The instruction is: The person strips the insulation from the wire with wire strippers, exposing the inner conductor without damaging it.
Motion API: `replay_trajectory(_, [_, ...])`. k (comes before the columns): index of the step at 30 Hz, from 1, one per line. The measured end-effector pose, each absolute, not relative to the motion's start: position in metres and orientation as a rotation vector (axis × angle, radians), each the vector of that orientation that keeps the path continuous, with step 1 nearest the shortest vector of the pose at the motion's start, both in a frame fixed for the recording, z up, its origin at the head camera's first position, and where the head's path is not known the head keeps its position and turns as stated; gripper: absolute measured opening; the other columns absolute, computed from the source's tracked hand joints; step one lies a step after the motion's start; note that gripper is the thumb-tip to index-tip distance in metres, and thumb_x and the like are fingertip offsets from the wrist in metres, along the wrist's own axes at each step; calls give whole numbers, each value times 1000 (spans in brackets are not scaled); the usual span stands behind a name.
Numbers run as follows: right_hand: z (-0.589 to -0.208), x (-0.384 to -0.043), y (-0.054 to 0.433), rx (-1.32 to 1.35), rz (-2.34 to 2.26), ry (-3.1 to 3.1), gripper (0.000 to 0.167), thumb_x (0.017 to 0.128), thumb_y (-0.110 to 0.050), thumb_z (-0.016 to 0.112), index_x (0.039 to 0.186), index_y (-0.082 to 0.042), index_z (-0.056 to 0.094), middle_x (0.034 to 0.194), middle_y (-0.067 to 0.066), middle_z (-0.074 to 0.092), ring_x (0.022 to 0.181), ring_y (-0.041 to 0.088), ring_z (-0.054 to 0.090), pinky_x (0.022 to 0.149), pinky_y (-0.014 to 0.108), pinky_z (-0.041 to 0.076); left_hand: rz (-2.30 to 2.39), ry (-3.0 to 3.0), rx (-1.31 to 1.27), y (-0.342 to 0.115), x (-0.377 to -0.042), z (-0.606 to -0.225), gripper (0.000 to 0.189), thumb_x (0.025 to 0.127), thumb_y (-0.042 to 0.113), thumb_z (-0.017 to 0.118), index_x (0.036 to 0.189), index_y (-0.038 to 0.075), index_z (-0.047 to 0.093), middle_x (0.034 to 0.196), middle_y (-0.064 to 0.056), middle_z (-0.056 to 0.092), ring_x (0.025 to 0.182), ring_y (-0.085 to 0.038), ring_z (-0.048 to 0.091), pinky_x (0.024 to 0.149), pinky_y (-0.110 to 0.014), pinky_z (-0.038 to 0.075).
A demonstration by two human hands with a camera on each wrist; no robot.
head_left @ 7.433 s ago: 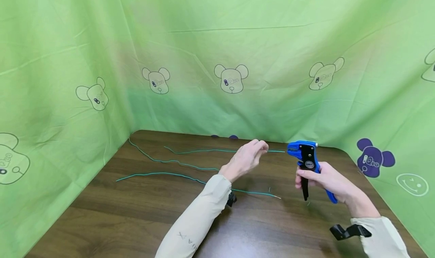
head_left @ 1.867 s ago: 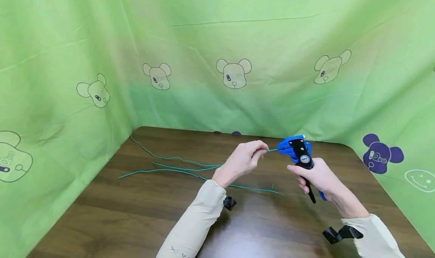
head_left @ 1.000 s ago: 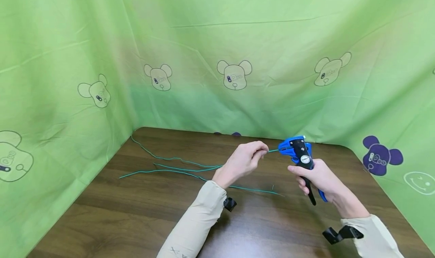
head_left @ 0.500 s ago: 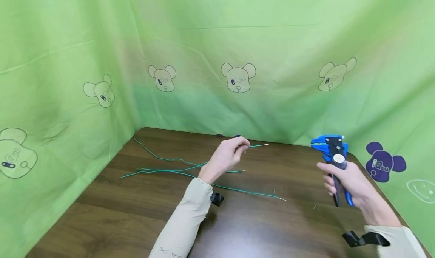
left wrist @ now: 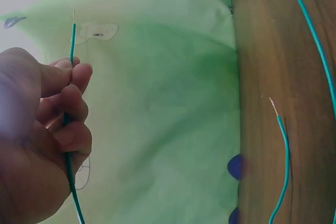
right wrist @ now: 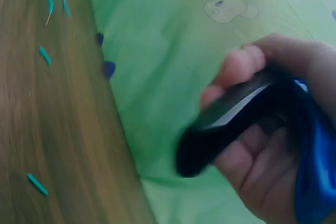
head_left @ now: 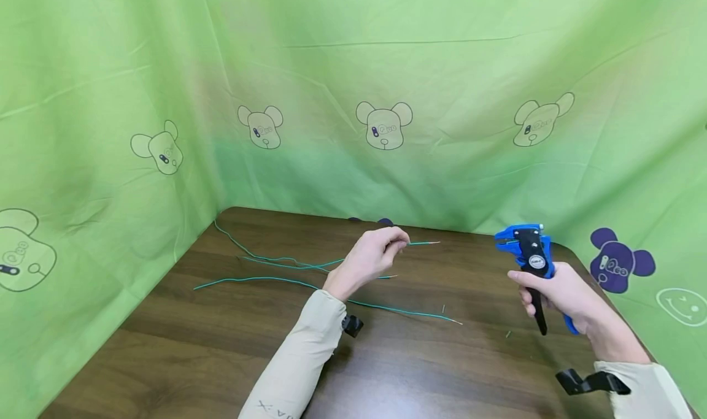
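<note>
My left hand (head_left: 367,256) pinches a thin green wire (head_left: 418,243) between thumb and fingers, above the table. In the left wrist view, bare metal shows at the tip of that wire (left wrist: 72,43), which runs down through the curled fingers. My right hand (head_left: 569,296) grips a blue and black wire stripper (head_left: 531,247) by its handles. The stripper's jaws point left, apart from the wire, with a gap between them. In the right wrist view only the handles (right wrist: 223,124) show, blurred; the head is out of view.
Two more green wires lie on the wooden table (head_left: 182,357); the nearer wire (head_left: 265,278) and another wire (left wrist: 286,156) have bare ends. Short green insulation scraps (right wrist: 37,184) lie toward the right. A green patterned curtain (head_left: 331,180) surrounds the table's back and sides.
The wire stripper has come off the wire and moved right. My left hand has moved left with the wire, whose end, earlier inside the stripper's jaws, now shows bare metal.
</note>
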State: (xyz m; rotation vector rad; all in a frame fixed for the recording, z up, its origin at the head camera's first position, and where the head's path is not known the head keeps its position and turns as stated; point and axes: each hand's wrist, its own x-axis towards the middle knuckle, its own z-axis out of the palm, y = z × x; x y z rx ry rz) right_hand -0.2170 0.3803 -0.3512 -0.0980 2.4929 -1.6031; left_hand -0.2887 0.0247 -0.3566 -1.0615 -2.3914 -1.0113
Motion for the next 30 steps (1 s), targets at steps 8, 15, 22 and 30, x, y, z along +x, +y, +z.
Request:
replay_trajectory(8, [-355,-216,378,-139,-1280,2773,36,100,-31,57,99,5,61,75,6,69,67,22,71,65,33,55,-943,-2467,-1094,27,-289,-364,13,100,16,56,103,16,69,99,7,69,79,-3,57,75,-14,45])
replay_trajectory(15, [-352,-215,375,-218,-802,3008,36,100,-38,55,82,-7,61,65,1,63,59,10,55,58,26,36,-851,-2517,-1090,24,-291,-372,14,101,17,55,103,17,69,98,8,69,79,-3,57,76,-15,46])
replay_trajectory(22, [-359,-220,376,-242,-690,3081,27,89,-35,69,91,-9,60,67,-4,54,56,10,43,52,28,33,-734,-2570,-1114,20,-291,-383,17,101,13,54,108,14,69,104,4,72,91,-7,65,83,-19,50])
replay_trajectory(30, [-374,-228,384,-253,-649,3093,39,81,-22,73,110,1,60,86,7,66,70,17,51,60,31,36,-633,-2670,-1142,22,-290,-395,23,100,8,50,113,14,68,107,2,72,94,-9,65,84,-22,51])
